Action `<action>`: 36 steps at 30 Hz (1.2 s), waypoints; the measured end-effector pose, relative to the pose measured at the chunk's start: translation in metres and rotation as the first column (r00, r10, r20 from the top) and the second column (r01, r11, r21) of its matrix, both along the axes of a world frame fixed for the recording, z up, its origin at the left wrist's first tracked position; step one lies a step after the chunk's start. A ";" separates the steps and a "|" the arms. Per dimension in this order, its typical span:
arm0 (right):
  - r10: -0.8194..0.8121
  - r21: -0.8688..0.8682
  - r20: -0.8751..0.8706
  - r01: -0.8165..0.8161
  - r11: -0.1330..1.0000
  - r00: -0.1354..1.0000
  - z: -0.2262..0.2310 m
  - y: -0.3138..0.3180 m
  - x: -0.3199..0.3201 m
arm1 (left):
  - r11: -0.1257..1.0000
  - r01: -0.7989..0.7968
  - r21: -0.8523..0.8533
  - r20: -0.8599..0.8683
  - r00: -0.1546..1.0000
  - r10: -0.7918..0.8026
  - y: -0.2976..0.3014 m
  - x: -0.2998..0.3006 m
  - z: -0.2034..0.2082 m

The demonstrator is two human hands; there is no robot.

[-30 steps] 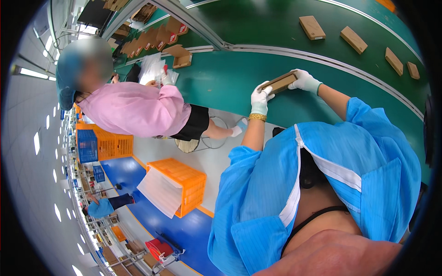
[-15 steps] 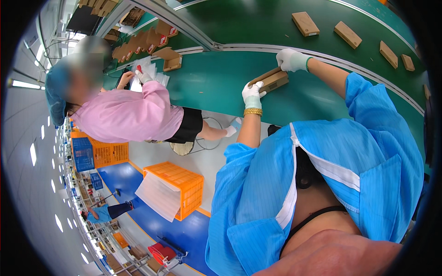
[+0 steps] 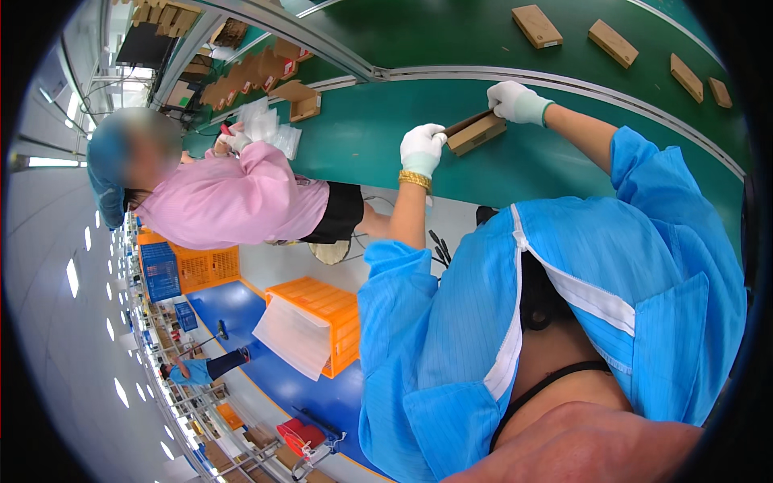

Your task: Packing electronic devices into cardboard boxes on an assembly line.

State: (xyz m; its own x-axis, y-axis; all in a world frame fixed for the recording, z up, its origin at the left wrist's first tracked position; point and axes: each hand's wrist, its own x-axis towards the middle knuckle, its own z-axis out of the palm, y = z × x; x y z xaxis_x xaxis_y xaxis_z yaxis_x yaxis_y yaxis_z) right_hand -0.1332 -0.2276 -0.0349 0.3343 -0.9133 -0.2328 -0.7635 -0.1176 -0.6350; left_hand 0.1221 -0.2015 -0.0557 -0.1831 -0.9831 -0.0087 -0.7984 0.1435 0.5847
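A small brown cardboard box [image 3: 478, 137] is tilted over the green workbench [image 3: 366, 145], with its lid flap partly raised along the far side. My left hand [image 3: 423, 150], in a white glove and with a gold bracelet at the wrist, pinches the flap's left corner. At the far right corner of the same box my white-gloved right hand [image 3: 515, 102] has its fingers closed on the edge. The inside of the box is mostly hidden from this angle.
Several closed brown boxes [image 3: 537, 26] lie on the green conveyor behind a metal rail [image 3: 483, 74]. An open carton [image 3: 299, 101] and clear plastic bags [image 3: 270, 129] sit to the left by a co-worker in pink [image 3: 233, 193]. An orange crate [image 3: 345, 322] stands on the floor.
My left hand has shifted from the box's near left side up to the flap's corner. My right hand stays at the far corner. The co-worker's hands have moved slightly left.
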 end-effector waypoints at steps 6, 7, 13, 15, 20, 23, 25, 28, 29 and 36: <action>-0.006 0.098 0.010 0.005 0.995 1.000 0.006 0.000 -0.002 | 0.972 -0.069 0.226 -0.120 0.988 0.098 -0.003 -0.004 -0.004; 0.018 0.016 0.005 -0.018 1.000 1.000 0.002 0.003 -0.003 | 0.971 -0.068 0.228 -0.117 0.988 0.097 0.002 -0.005 -0.007; -0.002 -0.194 0.182 0.038 0.980 0.983 -0.025 0.044 -0.020 | 0.959 0.026 -0.282 0.083 0.997 -0.002 0.050 -0.026 -0.009; 0.060 -0.316 0.214 0.011 0.949 0.975 -0.035 0.046 -0.022 | 0.969 -0.010 -0.245 0.072 0.997 0.028 0.049 -0.028 -0.016; 0.184 -0.570 -0.034 -0.170 0.804 0.982 -0.038 0.029 -0.031 | 0.909 0.130 -0.397 0.178 0.982 -0.062 0.036 -0.027 -0.010; 0.190 -0.468 -0.121 -0.225 0.855 0.974 -0.018 0.024 -0.024 | 0.942 0.189 -0.278 0.185 0.973 -0.141 0.021 -0.032 0.004; 0.197 -0.381 -0.196 -0.260 0.887 0.960 -0.006 0.016 -0.007 | 0.963 0.163 0.213 0.416 0.877 -0.240 0.000 -0.039 0.009; 0.321 -0.014 -0.422 -0.360 0.933 0.848 -0.012 0.003 0.007 | 0.959 0.192 0.209 0.513 0.814 -0.275 -0.003 -0.050 0.001; 0.320 -0.009 -0.423 -0.357 0.934 0.847 -0.016 0.003 0.005 | 0.963 0.190 0.192 0.544 0.796 -0.266 -0.001 -0.052 -0.003; 0.148 -0.416 -0.379 -0.312 0.854 0.913 -0.045 -0.003 0.010 | 0.988 0.149 0.040 0.472 0.869 -0.150 0.003 -0.051 -0.017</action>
